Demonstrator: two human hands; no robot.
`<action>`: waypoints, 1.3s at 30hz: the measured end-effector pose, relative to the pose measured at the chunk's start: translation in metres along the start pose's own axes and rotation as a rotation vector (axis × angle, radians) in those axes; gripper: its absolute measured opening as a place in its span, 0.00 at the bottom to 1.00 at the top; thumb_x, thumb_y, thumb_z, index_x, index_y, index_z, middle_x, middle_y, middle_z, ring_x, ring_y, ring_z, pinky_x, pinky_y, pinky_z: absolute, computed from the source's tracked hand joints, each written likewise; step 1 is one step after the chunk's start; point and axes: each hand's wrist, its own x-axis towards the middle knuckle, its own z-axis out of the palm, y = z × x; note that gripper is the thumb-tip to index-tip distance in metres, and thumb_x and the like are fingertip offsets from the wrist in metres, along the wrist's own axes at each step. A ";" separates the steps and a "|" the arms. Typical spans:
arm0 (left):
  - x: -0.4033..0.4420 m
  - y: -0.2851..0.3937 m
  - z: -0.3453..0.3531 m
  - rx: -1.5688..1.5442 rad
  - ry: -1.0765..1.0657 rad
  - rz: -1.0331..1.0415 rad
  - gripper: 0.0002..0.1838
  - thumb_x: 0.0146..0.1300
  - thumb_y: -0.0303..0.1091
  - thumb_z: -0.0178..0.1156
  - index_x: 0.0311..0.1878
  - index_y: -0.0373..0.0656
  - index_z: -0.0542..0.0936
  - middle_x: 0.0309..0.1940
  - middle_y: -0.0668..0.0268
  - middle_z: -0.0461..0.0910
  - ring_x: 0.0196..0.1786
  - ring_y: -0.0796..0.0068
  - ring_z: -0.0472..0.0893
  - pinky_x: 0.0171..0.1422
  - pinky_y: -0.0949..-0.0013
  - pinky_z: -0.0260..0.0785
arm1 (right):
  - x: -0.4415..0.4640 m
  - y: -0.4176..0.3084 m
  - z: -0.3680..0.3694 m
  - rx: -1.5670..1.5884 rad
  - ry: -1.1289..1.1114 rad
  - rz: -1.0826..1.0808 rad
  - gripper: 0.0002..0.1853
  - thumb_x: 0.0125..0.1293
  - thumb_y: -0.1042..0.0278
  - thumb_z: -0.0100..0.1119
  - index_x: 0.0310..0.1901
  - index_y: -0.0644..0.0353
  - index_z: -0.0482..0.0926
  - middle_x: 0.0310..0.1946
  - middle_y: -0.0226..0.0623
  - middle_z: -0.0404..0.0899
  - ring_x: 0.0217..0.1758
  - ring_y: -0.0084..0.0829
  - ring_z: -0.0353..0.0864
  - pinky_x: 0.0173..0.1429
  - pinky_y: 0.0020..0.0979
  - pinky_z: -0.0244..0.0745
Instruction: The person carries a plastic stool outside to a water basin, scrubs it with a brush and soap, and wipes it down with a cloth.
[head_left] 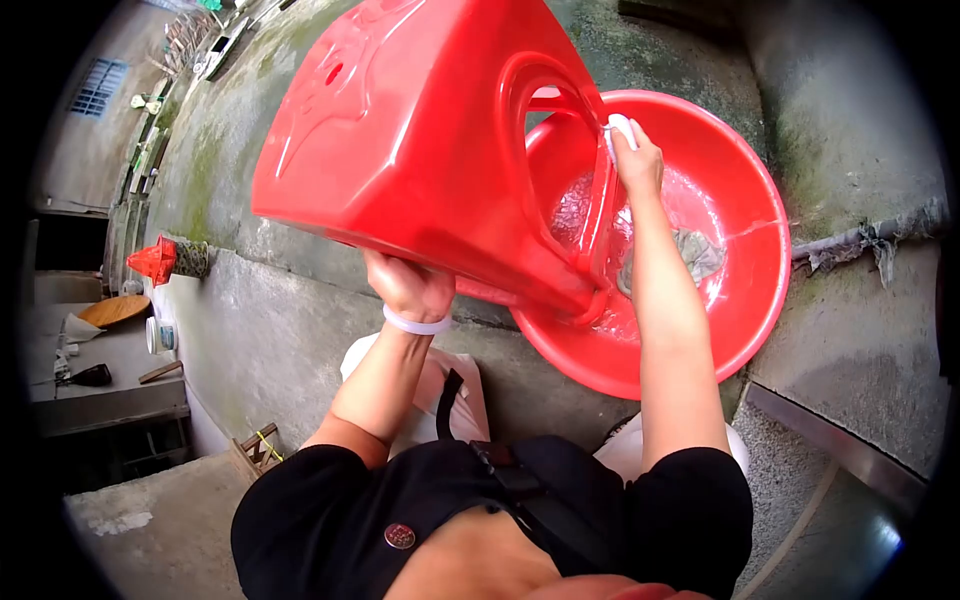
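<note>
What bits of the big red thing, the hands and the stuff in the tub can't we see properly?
In the head view:
Fingertips of the left hand: hidden by the big red thing.
The big red thing's top end: cut off by the upper edge.
The white thing's full shape: partly covered by the right hand.
Part of the grey cloth in the tub: behind the right forearm.

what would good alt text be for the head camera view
A person's left hand supports a large, glossy red plastic piece with a rounded opening, while the right hand holds a small white item at its edge. A wide, round red plastic basin beneath holds water and a crumpled greyish cloth.
</note>
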 end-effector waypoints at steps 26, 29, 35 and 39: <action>0.002 0.015 -0.022 0.234 0.059 0.008 0.24 0.69 0.47 0.44 0.61 0.41 0.68 0.59 0.59 0.71 0.60 0.55 0.71 0.64 0.49 0.66 | 0.029 0.128 0.036 0.160 -0.077 0.151 0.29 0.54 0.45 0.61 0.55 0.53 0.78 0.47 0.50 0.80 0.52 0.45 0.80 0.55 0.37 0.73; -0.003 0.018 -0.024 0.193 -0.066 -0.048 0.25 0.69 0.48 0.44 0.61 0.42 0.68 0.60 0.60 0.70 0.61 0.56 0.70 0.63 0.50 0.67 | 0.022 0.025 -0.011 0.309 -0.230 -0.082 0.29 0.54 0.46 0.62 0.54 0.55 0.78 0.45 0.50 0.81 0.51 0.43 0.81 0.54 0.36 0.73; -0.001 0.017 -0.029 0.222 0.025 -0.003 0.24 0.69 0.48 0.45 0.61 0.42 0.68 0.59 0.60 0.71 0.60 0.57 0.71 0.63 0.50 0.66 | -0.048 0.000 -0.042 -0.166 -0.203 -0.365 0.24 0.53 0.50 0.62 0.53 0.45 0.80 0.44 0.51 0.75 0.48 0.49 0.74 0.53 0.43 0.73; -0.004 0.011 -0.016 0.220 0.065 -0.006 0.24 0.68 0.47 0.46 0.60 0.41 0.69 0.57 0.59 0.72 0.58 0.56 0.72 0.63 0.50 0.67 | -0.049 0.011 -0.018 -0.190 0.050 -0.546 0.24 0.51 0.55 0.65 0.53 0.42 0.80 0.46 0.45 0.73 0.48 0.46 0.71 0.49 0.43 0.74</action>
